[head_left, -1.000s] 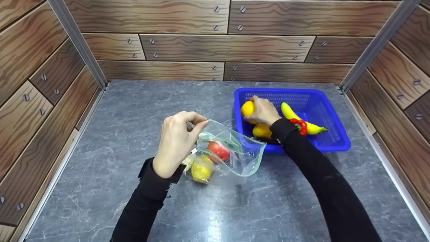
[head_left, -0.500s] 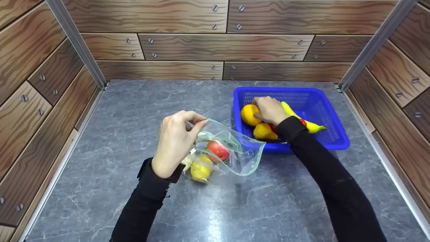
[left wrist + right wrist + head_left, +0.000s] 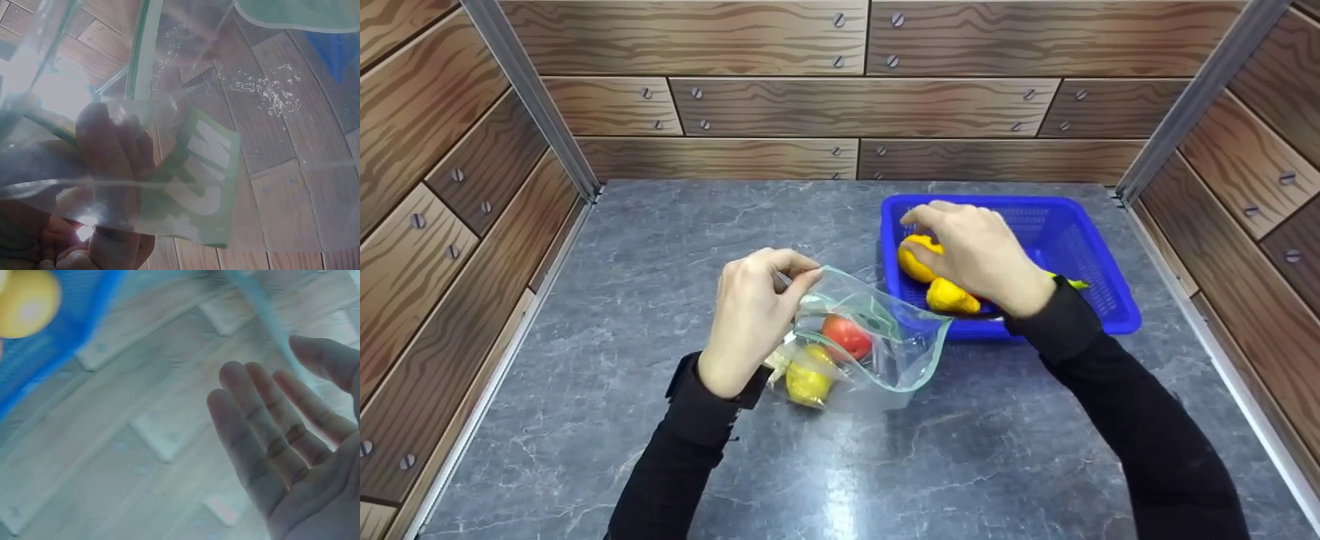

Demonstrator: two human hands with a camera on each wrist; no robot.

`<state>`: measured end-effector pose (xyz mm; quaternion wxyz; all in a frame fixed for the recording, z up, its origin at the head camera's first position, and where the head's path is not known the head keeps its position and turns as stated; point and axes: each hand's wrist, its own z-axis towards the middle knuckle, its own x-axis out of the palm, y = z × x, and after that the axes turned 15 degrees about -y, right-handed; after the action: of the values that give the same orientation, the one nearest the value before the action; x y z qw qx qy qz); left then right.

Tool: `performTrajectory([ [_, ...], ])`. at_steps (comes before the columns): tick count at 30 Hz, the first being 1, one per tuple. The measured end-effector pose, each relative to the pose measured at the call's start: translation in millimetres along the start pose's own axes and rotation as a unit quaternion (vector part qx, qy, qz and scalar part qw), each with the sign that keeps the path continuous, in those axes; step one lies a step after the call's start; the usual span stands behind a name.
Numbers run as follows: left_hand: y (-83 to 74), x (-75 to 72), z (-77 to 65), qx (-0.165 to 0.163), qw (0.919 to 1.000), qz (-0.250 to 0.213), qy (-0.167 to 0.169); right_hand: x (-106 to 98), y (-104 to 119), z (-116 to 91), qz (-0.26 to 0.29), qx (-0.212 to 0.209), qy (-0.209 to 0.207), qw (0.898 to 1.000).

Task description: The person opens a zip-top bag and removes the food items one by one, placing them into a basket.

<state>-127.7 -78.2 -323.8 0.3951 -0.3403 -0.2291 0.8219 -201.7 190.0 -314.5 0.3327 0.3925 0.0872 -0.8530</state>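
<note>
My left hand pinches the top edge of a clear zip bag between thumb and fingertips. Its mouth gapes toward the right, with a green-tinted rim. Inside the bag lie a red apple-like fruit, a yellow fruit and a pale item partly hidden by the wrist. My right hand is over the blue basket, fingers spread and holding nothing, as the right wrist view also shows. Below it are an orange and a yellow pear-shaped fruit. The banana is mostly covered by that hand.
A grey marbled tabletop lies under everything. Wood-patterned panels close off the back and both sides, joined by metal corner posts. The basket's left rim stands close to the bag's right edge.
My right hand has let go of the orange, leaving it in the basket, and has risen and drawn back to the right with fingers opening. My left hand and the bag stay in place.
</note>
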Motion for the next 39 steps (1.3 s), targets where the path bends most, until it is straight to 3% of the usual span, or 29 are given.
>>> performTrajectory([
  [4, 0.2, -0.5, 0.4, 0.000, 1.0000, -0.002, 0.000, -19.7, 31.4, -2.5, 0.017, -0.069, -0.076, 0.995],
  [7, 0.1, -1.4, 0.2, -0.001, 1.0000, -0.002, -0.001, -25.5, 52.2, -6.3, 0.049, -0.124, -0.125, 0.983],
  [9, -0.2, -2.1, -0.1, -0.003, 1.0000, -0.003, -0.001, -23.6, 65.3, -10.5, 0.077, -0.156, -0.144, 0.974],
  [12, -1.7, -2.5, -0.7, -0.001, 1.0000, -0.003, -0.001, -13.3, 80.7, -19.5, 0.086, -0.195, -0.142, 0.967],
  [15, -2.9, -2.1, -0.8, 0.002, 1.0000, 0.000, -0.003, 4.1, 88.7, -28.1, 0.060, -0.211, -0.107, 0.970],
  [22, -5.9, -1.9, -1.7, -0.004, 1.0000, -0.002, -0.002, 46.0, 94.6, -31.2, 0.023, -0.178, 0.033, 0.983],
  [25, -5.8, -1.6, -1.2, -0.002, 1.0000, 0.000, -0.005, 66.3, 95.4, -32.4, 0.026, -0.176, 0.105, 0.978],
  [27, -5.4, -1.3, -0.5, 0.002, 0.9999, 0.001, -0.010, 82.1, 95.7, -34.7, 0.061, -0.162, 0.153, 0.973],
  [31, -4.6, 0.4, -0.2, 0.010, 0.9999, -0.001, -0.011, 110.0, 95.3, -41.9, 0.103, -0.111, 0.212, 0.965],
  [35, -2.8, 1.7, -2.5, 0.010, 0.9999, -0.001, -0.003, 122.8, 93.5, -45.6, 0.032, -0.087, 0.256, 0.962],
  [37, -2.2, 1.5, -2.9, 0.009, 1.0000, 0.001, -0.003, 126.2, 91.8, -45.2, -0.019, -0.095, 0.269, 0.958],
  [39, -1.8, 1.7, -2.2, 0.008, 1.0000, 0.001, -0.004, 129.1, 90.5, -45.5, -0.075, -0.122, 0.256, 0.956],
])
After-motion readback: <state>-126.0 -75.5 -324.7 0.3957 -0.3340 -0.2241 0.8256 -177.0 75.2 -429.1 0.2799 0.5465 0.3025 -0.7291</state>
